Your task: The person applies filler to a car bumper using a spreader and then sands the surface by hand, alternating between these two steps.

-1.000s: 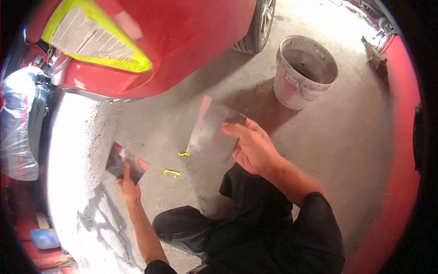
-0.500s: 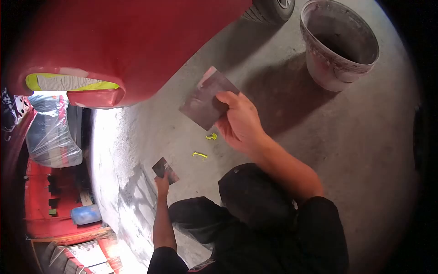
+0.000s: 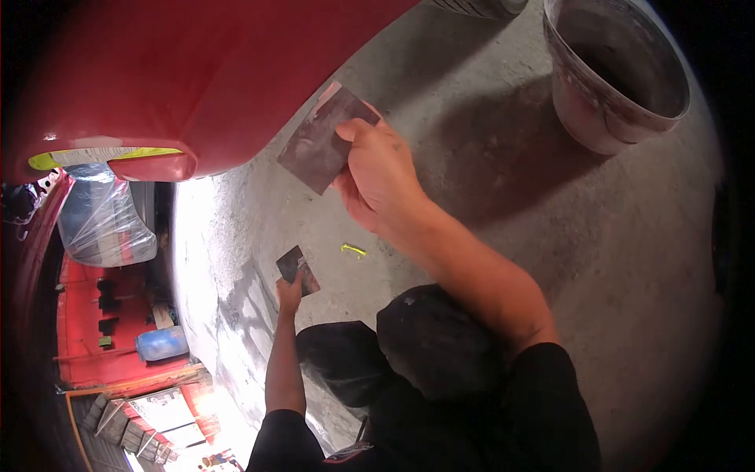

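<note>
The right hand (image 3: 379, 177) pinches a wide spreader (image 3: 318, 141), its grey metal dull and smeared, just below the red car panel (image 3: 197, 79); the left hand (image 3: 289, 299) grips a small spreader (image 3: 297, 267), dark and stained, well below that panel.

Hands: two. Right hand (image 3: 377, 177) sat centre frame, left hand (image 3: 289, 297) below it.
Metal spreaders: two. Large spreader (image 3: 318, 141) was gripped in right hand, small spreader (image 3: 297, 266) gripped in left hand.
Bucket (image 3: 605, 118): one, upper right.
Red car panel (image 3: 197, 71): one, filled upper left.
Tyre (image 3: 480, 6): one, only a sliver showed at top edge.
Yellow scrap (image 3: 353, 250): one, lay on concrete between hands.
Blue container (image 3: 161, 344): one, lower left.
Plastic-wrapped bundle (image 3: 106, 224): one, left edge.
</note>
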Demonstrator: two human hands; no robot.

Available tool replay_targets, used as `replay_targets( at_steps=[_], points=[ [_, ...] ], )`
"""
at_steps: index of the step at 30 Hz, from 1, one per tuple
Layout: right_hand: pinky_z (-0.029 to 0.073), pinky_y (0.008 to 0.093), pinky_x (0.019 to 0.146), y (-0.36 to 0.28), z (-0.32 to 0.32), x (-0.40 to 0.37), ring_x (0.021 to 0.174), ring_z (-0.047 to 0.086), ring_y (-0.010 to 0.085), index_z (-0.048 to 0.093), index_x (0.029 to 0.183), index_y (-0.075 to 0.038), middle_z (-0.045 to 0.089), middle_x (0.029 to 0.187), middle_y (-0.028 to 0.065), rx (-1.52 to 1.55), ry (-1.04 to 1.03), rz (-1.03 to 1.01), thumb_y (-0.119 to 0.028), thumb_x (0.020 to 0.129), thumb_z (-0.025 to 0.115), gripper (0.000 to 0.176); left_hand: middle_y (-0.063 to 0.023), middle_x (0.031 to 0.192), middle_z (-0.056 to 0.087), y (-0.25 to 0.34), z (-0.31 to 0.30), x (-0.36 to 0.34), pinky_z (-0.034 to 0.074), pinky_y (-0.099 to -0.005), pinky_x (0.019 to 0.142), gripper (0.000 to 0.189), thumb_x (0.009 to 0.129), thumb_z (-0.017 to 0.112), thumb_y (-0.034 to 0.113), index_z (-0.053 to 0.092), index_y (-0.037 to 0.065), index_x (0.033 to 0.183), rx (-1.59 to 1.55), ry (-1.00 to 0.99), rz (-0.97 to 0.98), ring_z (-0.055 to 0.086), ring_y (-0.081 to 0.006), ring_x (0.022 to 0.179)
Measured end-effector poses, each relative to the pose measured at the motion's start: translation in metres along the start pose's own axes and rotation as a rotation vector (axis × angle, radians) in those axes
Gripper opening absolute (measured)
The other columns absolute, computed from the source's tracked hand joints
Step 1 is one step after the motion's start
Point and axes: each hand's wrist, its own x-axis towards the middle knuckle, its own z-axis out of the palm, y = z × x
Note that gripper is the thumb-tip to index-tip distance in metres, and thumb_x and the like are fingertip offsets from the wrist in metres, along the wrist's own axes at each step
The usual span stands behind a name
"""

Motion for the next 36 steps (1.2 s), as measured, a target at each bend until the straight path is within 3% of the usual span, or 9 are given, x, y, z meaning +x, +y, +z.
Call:
replay_targets(
  at_steps=[5,11,14,17,20,26,29,32,36],
  points=[
    [0.056,0.0405,0.087,0.005,0.001,0.010,0.104,0.064,0.0226,0.046,0.128,-0.002,0.059,0.120,0.0135,0.031,-0.053,-0.013,-0.003,0.096,0.035,0.034,-0.0133,0.085,0.073,0.034,0.005,-0.010,0.052,-0.0364,0.071,0.030,0.084,0.071,0.022,0.071,-0.004,0.098,-0.030,-0.001,0.023,0.069,-0.0197,0.079],
    [0.055,0.0420,0.086,0.002,0.006,0.010,0.105,0.063,0.0218,0.047,0.129,-0.004,0.061,0.119,0.0113,0.013,-0.148,-0.029,-0.004,0.097,0.035,0.035,-0.0133,0.086,0.073,0.025,0.007,-0.003,0.052,-0.0368,0.072,0.030,0.085,0.070,0.022,0.071,-0.004,0.100,-0.007,-0.036,-0.004,0.069,-0.0194,0.080],
    [0.055,0.0425,0.084,-0.002,0.019,0.002,0.102,0.064,0.0202,0.051,0.125,-0.004,0.062,0.117,0.0092,0.038,-0.055,-0.019,-0.005,0.097,0.037,0.032,-0.0141,0.085,0.073,0.024,0.007,-0.004,0.052,-0.0375,0.072,0.030,0.085,0.070,0.023,0.071,-0.004,0.098,-0.042,-0.024,0.020,0.069,-0.0196,0.080],
    [0.055,0.0361,0.072,0.001,0.022,0.010,0.089,0.064,0.0138,0.045,0.134,-0.008,0.061,0.114,0.0066,-0.022,-0.147,-0.044,-0.004,0.091,0.039,0.044,-0.0149,0.084,0.073,0.018,0.006,-0.003,0.052,-0.0377,0.072,0.030,0.085,0.070,0.023,0.070,-0.005,0.097,-0.022,-0.016,0.035,0.069,-0.0195,0.080],
    [0.051,0.0303,0.063,0.002,0.022,0.007,0.076,0.061,0.0108,0.049,0.131,-0.008,0.062,0.100,0.0046,-0.020,-0.118,-0.072,-0.004,0.090,0.041,0.041,-0.0156,0.084,0.073,0.033,0.004,-0.008,0.052,-0.0380,0.072,0.031,0.085,0.070,0.024,0.070,-0.005,0.097,0.004,-0.021,0.011,0.069,-0.0198,0.080],
    [0.035,0.0253,0.046,0.011,0.005,0.015,0.052,0.044,0.0079,0.049,0.131,-0.007,0.056,0.073,0.0004,-0.003,-0.042,-0.099,-0.004,0.090,0.039,0.043,-0.0157,0.084,0.073,0.034,0.003,-0.008,0.052,-0.0384,0.072,0.030,0.085,0.070,0.023,0.070,-0.005,0.096,0.024,-0.043,0.018,0.069,-0.0198,0.080],
    [0.036,0.0258,0.046,0.009,0.009,0.010,0.054,0.047,0.0078,0.049,0.131,-0.006,0.058,0.075,0.0011,-0.004,0.014,-0.042,-0.003,0.089,0.038,0.043,-0.0155,0.084,0.073,0.034,0.004,-0.009,0.052,-0.0383,0.072,0.029,0.085,0.069,0.022,0.070,-0.005,0.096,-0.002,-0.024,0.061,0.069,-0.0200,0.080],
    [0.056,0.0407,0.083,0.012,0.005,0.014,0.100,0.064,0.0226,0.048,0.126,-0.002,0.061,0.118,0.0133,0.002,-0.020,-0.040,-0.001,0.093,0.037,0.035,-0.0153,0.085,0.073,0.025,0.004,-0.006,0.052,-0.0383,0.072,0.029,0.086,0.069,0.021,0.070,-0.004,0.098,-0.005,-0.035,0.020,0.069,-0.0204,0.080],
    [0.055,0.0410,0.083,0.010,0.009,0.013,0.103,0.063,0.0223,0.048,0.127,-0.003,0.061,0.117,0.0129,0.015,-0.086,-0.059,-0.002,0.093,0.037,0.036,-0.0149,0.085,0.073,0.025,0.003,-0.007,0.052,-0.0382,0.072,0.028,0.085,0.070,0.021,0.070,-0.004,0.098,0.009,-0.030,0.015,0.069,-0.0205,0.079]
  ],
)
